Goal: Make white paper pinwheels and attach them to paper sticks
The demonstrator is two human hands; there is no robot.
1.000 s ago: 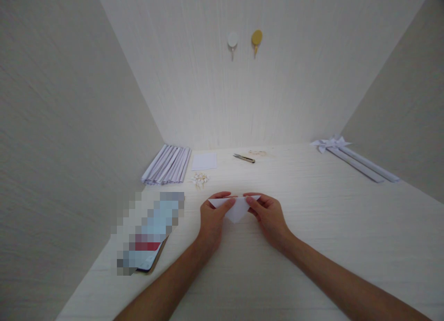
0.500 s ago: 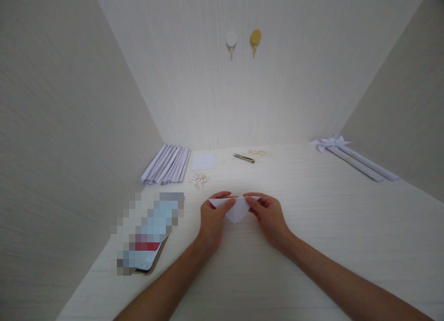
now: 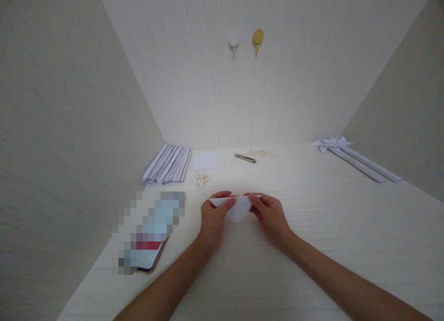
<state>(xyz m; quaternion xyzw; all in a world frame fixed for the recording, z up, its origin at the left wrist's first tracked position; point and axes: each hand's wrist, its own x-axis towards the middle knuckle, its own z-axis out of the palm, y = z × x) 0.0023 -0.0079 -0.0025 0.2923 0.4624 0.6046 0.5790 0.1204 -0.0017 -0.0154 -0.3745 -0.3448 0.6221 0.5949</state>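
Note:
Between my hands is a sheet of white paper (image 3: pixel 237 211), folded to a triangle with its point toward me and its long straight edge away. My left hand (image 3: pixel 214 217) pinches the left part, thumb on top and fingers behind the far edge. On the other side, my right hand (image 3: pixel 268 214) grips the right corner, its thumb lying along the top edge and its fingers curled underneath. The fingertips behind the paper are partly hidden.
Left of my arm lies a phone (image 3: pixel 152 261), mostly blurred out. Beyond are rolled paper tubes (image 3: pixel 168 164), paper squares (image 3: pixel 205 161), small white-tipped bits (image 3: pixel 200 179), thread snips (image 3: pixel 244 158) and beige scraps (image 3: pixel 258 152). Paper pinwheels (image 3: pixel 332 144) on sticks rest at right. Two hooks (image 3: pixel 258 36) hang on the wall.
My right thumb has slid slightly to the right along the paper's edge. The left hand keeps its hold, and the whole view has shifted a little.

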